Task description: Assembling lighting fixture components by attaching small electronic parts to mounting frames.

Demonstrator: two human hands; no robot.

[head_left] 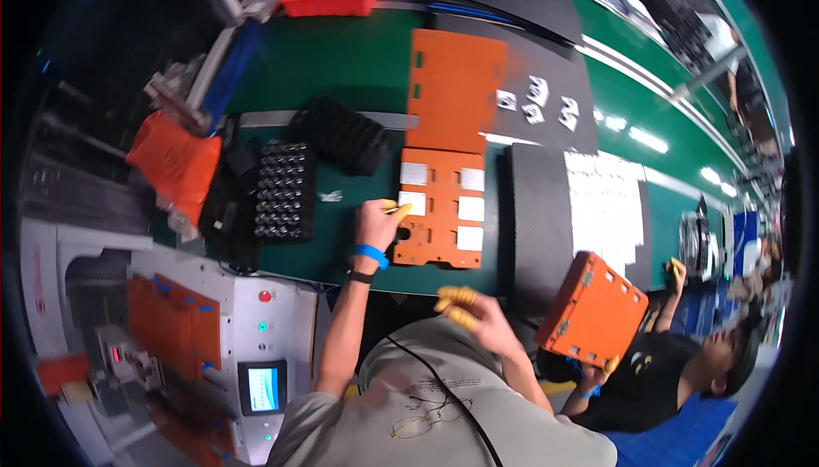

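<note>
On the green bench lies an orange fixture plate [441, 254] with white square pieces in its recesses, two showing at the left and three at the right. My left hand [378, 224], with yellow finger cots and a blue wrist band, reaches over the plate's left edge. Its fingertips are closed on the lower left white square piece [413, 203], which they partly cover. My right hand [478, 315], also in yellow finger cots, hangs in front of my body, near the bench edge. Its fingers are apart and slightly curled, with nothing visible in them.
Behind the plate lies an orange sheet [456, 83]. Black trays [286, 190], one filled with shiny round parts, stand at left beside an orange bag [177, 164]. White sheets [606, 211] cover dark foam at right. A co-worker [648, 373] there holds an orange box [595, 309].
</note>
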